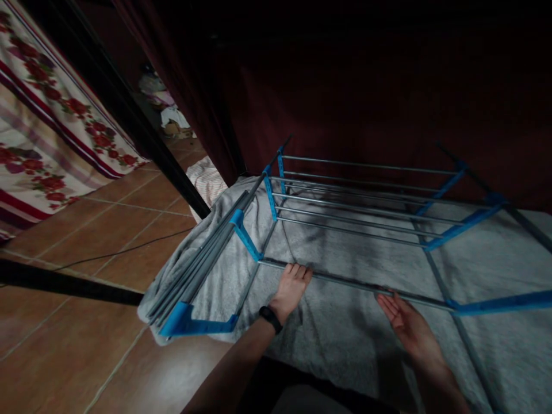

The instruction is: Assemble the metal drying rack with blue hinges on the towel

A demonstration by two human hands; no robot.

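A drying rack with grey metal rods (357,283) and blue plastic brackets (246,237) lies on a grey blanket. My left hand (294,283), a dark band on its wrist, is wrapped over the near rod towards its left end. Further right along the same rod is my right hand (403,322), palm turned up and fingers stretched out, its fingertips at the rod. Several parallel rods (362,207) run between blue brackets beyond my hands. A bundle of grey tubes (202,259) lies at the left side, by a blue corner piece (181,319).
The grey blanket (336,351) covers the surface under the rack. Dark poles (129,115) stand at the left, over a tiled floor (99,230) with a thin black cable (129,248). A floral curtain (56,132) hangs far left; dark red cloth (366,103) hangs behind.
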